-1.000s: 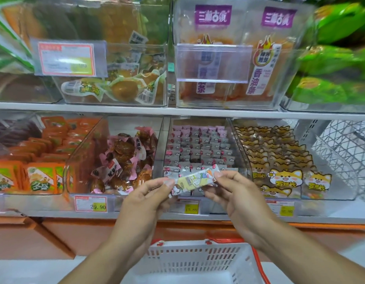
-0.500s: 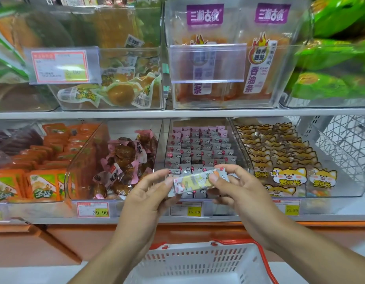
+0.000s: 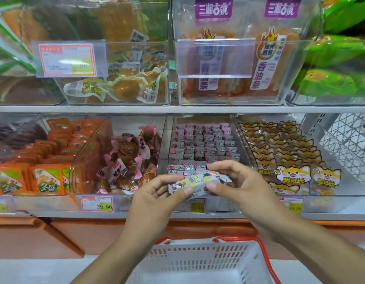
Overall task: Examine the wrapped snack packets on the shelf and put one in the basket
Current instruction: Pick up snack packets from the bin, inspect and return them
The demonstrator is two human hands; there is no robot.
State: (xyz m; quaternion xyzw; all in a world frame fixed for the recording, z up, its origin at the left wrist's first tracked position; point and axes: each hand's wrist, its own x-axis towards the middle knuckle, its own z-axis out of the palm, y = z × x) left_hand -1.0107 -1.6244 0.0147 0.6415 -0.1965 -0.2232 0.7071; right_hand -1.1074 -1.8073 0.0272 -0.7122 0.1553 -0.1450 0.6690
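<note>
A small wrapped snack packet (image 3: 198, 182), white with yellow and pink print, is held level in front of the lower shelf. My left hand (image 3: 157, 193) pinches its left end between thumb and fingers. My right hand (image 3: 237, 183) pinches its right end. Directly behind sits the clear bin (image 3: 242, 140) filled with several rows of the same pink-and-white packets (image 3: 204, 144). Below my wrists stands a white plastic basket (image 3: 198, 261) with a red rim and handle; nothing shows in the visible part of its inside.
Neighbouring clear bins hold brown snacks in pink wrappers (image 3: 128, 158), orange packs (image 3: 44, 160) and cat-print packets (image 3: 280, 156). The upper shelf (image 3: 177, 109) carries bins of larger bags. Price tags (image 3: 97, 203) line the shelf edge. A wire rack (image 3: 349, 140) stands at the right.
Both hands turned the packet and brought it slightly lower and closer to the bin front. The view tilted a little, with the basket showing more.
</note>
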